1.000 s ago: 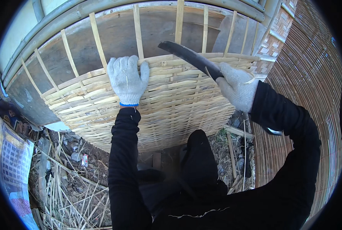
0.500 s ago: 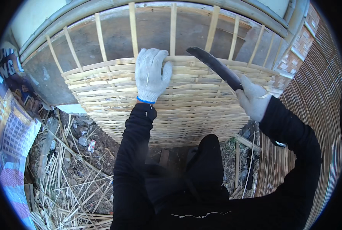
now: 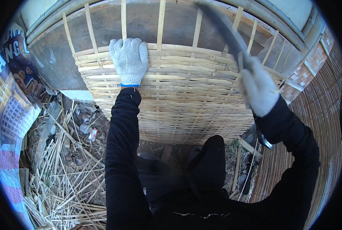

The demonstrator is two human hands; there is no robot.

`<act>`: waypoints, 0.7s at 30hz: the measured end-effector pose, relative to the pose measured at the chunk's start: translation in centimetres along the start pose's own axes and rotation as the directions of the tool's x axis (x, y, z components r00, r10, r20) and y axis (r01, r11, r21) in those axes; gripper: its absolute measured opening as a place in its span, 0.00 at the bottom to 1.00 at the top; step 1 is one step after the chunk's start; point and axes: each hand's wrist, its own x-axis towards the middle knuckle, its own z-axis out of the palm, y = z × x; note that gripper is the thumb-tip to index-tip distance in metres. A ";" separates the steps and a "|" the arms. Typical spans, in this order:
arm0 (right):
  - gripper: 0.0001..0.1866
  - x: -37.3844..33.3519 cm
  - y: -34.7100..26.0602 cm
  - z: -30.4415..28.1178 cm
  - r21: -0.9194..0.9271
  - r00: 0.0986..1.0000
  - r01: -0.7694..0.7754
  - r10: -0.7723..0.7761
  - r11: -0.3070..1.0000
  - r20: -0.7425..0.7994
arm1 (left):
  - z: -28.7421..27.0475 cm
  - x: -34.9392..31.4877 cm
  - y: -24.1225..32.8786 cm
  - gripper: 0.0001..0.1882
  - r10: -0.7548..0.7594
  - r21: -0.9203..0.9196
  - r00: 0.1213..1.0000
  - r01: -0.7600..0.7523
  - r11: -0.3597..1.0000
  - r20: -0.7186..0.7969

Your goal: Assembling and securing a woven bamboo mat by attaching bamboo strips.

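Observation:
A woven bamboo panel (image 3: 171, 88) stands upright before me, its upright slats (image 3: 161, 23) sticking up past the top woven strip. My left hand (image 3: 129, 61), in a white knit glove with a blue cuff, grips the panel's top edge left of the middle, fingers curled over it. My right hand (image 3: 261, 88), gloved in white as well, is wrapped round the handle of a machete (image 3: 226, 32) in front of the panel's right part. Its long dark blade slants up and to the left across the slats, blurred by motion.
Behind the panel is a dark wooden board (image 3: 56, 57) below bamboo poles (image 3: 79, 13). Split bamboo scraps (image 3: 67, 180) and rubble litter the ground at left, beside a printed plastic sheet (image 3: 13, 122). A mat of thin brown sticks (image 3: 294, 153) lies at the right.
My left hand has shifted left along the panel's top edge. The machete has swung upward in my right hand. The whole view has also shifted a little.

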 end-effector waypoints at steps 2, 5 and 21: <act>0.10 1.4 0.6 -0.4 -0.525 0.945 0.132 0.054 0.841 0.324 | 0.9 0.1 0.3 0.07 0.002 -0.087 0.998 -0.007 0.996 -0.057; 0.11 2.7 -3.1 -0.8 -0.127 0.914 -0.297 0.320 0.946 0.251 | 1.1 0.0 0.4 0.07 -0.003 -0.115 0.995 -0.009 0.993 -0.101; 0.13 2.8 -1.7 0.1 -0.425 0.929 -0.034 0.185 0.905 0.320 | -0.7 -0.2 -1.2 0.07 -0.031 -0.342 0.998 0.009 0.940 -0.058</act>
